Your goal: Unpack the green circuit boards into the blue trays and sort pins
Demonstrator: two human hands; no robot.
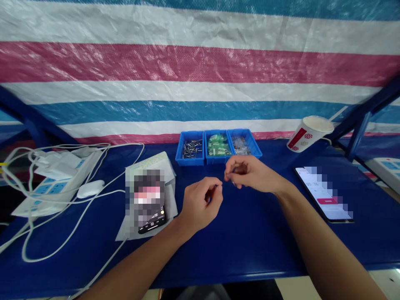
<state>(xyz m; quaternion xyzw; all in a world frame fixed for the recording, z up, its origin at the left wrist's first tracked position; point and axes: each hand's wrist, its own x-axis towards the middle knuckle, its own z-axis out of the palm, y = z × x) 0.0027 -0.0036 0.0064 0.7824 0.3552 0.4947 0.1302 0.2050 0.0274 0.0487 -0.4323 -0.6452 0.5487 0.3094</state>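
Observation:
Over the middle of the blue table, my left hand (202, 202) is closed in a pinch, thumb against forefinger; whatever lies between the tips is too small to make out. Close by on the right, my right hand (246, 173) has its fingers curled and pinched, with a tiny dark bit near the fingertips that I cannot name. Behind the hands stand three small blue bins in a row. The left bin (178, 157) has metal rivet-like pins (191, 148), the middle one green and white pieces (218, 146), the right one small parts in clear plastic (241, 146).
At left, a phone (152, 225) rests on papers (170, 196), near a power strip (53, 189), tangled white cables (31, 225) and a white case (90, 189). On the right are a tilted paper cup (308, 135) with a straw and another phone (325, 196). Striped sheeting (200, 62) hangs behind.

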